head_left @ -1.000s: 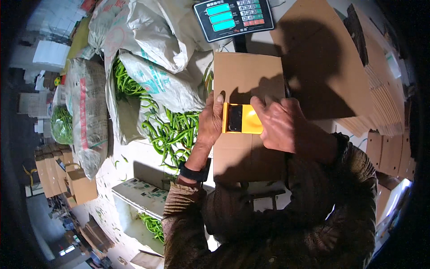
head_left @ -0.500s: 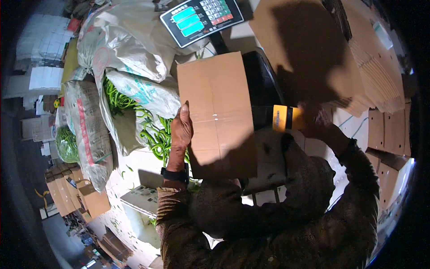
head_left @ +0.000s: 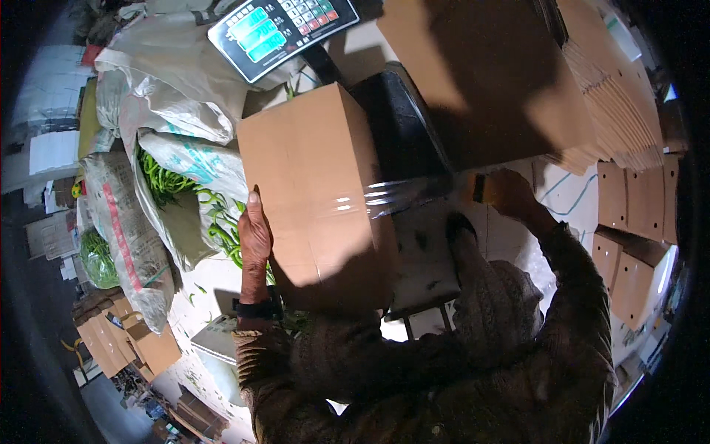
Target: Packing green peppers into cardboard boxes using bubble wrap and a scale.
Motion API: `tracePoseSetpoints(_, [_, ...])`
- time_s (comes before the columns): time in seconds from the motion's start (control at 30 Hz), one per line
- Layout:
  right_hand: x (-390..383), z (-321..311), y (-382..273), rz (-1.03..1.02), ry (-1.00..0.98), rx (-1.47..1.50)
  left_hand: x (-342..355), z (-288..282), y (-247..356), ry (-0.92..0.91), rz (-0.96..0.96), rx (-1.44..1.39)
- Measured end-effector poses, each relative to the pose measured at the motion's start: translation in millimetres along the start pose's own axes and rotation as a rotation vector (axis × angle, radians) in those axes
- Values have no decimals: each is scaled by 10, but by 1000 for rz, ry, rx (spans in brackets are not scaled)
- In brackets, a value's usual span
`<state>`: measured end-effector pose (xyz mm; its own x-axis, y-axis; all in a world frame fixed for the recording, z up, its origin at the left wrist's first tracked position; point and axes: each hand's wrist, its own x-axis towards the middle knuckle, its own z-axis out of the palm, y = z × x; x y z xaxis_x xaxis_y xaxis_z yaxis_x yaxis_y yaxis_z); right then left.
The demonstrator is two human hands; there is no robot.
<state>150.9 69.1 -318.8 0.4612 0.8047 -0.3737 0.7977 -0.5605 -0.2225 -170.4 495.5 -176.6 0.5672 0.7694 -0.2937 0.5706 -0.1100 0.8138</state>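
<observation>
Head view: my left hand [head_left: 255, 233] touches the long box [head_left: 310, 170], squeeze unclear; tape [head_left: 407, 194] runs right, crossways, to the holder [head_left: 479, 189] my right hand [head_left: 514, 194] grips.

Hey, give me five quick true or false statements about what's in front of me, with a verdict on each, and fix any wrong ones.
1. The left hand touches the carton. True.
2. The right hand is empty. False: it holds a tape dispenser.
3. Clear tape runs from the carton toward the right hand. True.
4. The scale display is dark. False: it is lit.
5. Green peppers show in an open sack to the left of the carton. True.
</observation>
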Motion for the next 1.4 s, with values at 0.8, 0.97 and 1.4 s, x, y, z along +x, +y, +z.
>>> tracePoseSetpoints(0.8, [1298, 199, -1710, -377, 102, -294, 63, -254, -222, -47, -41, -15])
tracePoseSetpoints(0.97, [1167, -285, -1864, -564, 409, -343, 99, -278, -330, -60, -4, -81])
tracePoseSetpoints(1.4, [1524, 199, -1933, -676, 206, -119, -157, -682, -657, -61, -142, -434])
